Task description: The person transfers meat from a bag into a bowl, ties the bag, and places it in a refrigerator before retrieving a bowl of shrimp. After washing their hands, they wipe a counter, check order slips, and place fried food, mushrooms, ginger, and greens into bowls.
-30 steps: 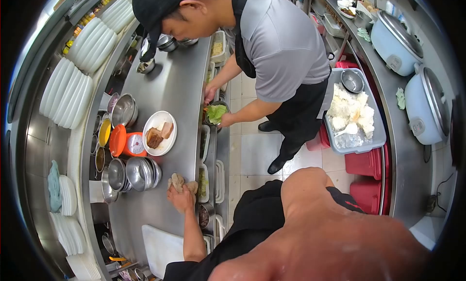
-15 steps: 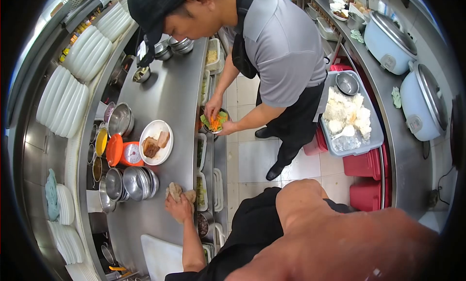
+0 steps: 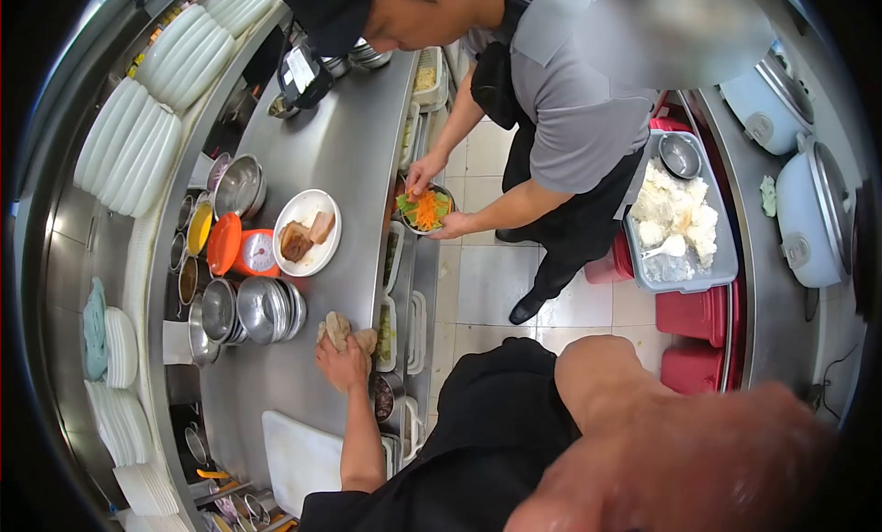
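My left hand (image 3: pixel 342 363) rests on the steel counter near its edge, fingers closed over a crumpled brown cloth (image 3: pixel 336 330). Beyond it, a white plate (image 3: pixel 323 256) holds browned pieces of meat (image 3: pixel 298 240). Stacked metal bowls (image 3: pixel 266 309) stand to the left of the cloth. At the lower right, my raised right arm (image 3: pixel 597 371) bends close to the camera. A large, blurred patch of bare skin fills that corner, and I cannot make out the right hand's fingers.
Across from me, a co-worker (image 3: pixel 583 100) handles a bowl of lettuce and shredded carrot (image 3: pixel 425 208). An orange scale (image 3: pixel 257 250) and white cutting board (image 3: pixel 299 454) are on the counter. A tub of rice (image 3: pixel 689 279) and rice cookers (image 3: pixel 808 220) stand at right.
The view has shifted slightly, moving the co-worker rightward in it. My left hand still holds the cloth at the same counter edge. My right arm stays raised near the camera.
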Available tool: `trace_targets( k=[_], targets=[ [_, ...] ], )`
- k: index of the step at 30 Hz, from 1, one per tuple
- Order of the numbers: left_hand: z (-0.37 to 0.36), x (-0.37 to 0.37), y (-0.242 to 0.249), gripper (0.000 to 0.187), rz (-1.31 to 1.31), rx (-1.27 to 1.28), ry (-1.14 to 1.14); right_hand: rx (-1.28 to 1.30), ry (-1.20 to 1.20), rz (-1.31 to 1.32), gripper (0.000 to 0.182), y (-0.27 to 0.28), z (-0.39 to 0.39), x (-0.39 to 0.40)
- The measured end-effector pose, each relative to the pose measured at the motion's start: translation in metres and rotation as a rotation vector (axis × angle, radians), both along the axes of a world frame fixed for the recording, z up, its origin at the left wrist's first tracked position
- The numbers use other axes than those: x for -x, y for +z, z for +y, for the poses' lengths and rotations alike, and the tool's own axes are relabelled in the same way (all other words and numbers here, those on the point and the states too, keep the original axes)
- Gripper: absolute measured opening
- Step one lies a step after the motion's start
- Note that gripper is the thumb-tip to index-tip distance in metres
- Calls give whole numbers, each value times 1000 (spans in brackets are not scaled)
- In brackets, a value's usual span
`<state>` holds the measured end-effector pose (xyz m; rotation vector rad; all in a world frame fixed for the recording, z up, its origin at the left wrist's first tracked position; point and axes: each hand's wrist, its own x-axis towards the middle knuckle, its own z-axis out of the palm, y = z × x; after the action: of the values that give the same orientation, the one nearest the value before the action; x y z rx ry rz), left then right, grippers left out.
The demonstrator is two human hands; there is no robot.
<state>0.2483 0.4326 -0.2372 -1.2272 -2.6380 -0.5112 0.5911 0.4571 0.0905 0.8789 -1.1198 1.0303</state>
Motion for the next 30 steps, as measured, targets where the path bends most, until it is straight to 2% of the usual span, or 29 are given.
trace_targets(
  k=[15, 16, 18, 20, 22, 23, 24, 25, 26, 27, 30],
  targets=[
    [-3, 8, -6, 51, 8, 23, -15, 53, 54, -62, 48, -9, 19, -6],
    [-7, 30, -32, 51, 116, 68, -110, 78, 55, -83, 48, -14, 25, -6],
    [-16, 43, -48, 50, 212, 113, -173, 183, 34, -160, 48, -33, 37, -7],
    [-4, 19, -19, 50, 35, -19, -39, 401, -81, -331, 48, -68, 45, -6],
    [-1, 14, -15, 50, -15, -45, 10, 647, -234, -635, 48, -110, 47, -11],
    [-1, 13, -14, 50, -51, -62, 31, 712, -341, -874, 34, -139, 49, -18],
    [-2, 12, -14, 50, -67, -71, 58, 945, -346, -1005, 26, -157, 42, -16],
    [-2, 12, -13, 50, -65, -77, 44, 1146, -424, -1312, 22, -187, 37, -20],
    [-1, 13, -13, 50, -60, -86, 29, 1032, -697, -1483, 19, -242, 34, -25],
    [1, 15, -14, 50, -69, -105, 54, 1001, -864, -1582, 17, -269, 24, -25],
    [-3, 11, -13, 52, -7, -125, 5, 1155, -574, -1727, 19, -308, 12, -29]
  ],
)
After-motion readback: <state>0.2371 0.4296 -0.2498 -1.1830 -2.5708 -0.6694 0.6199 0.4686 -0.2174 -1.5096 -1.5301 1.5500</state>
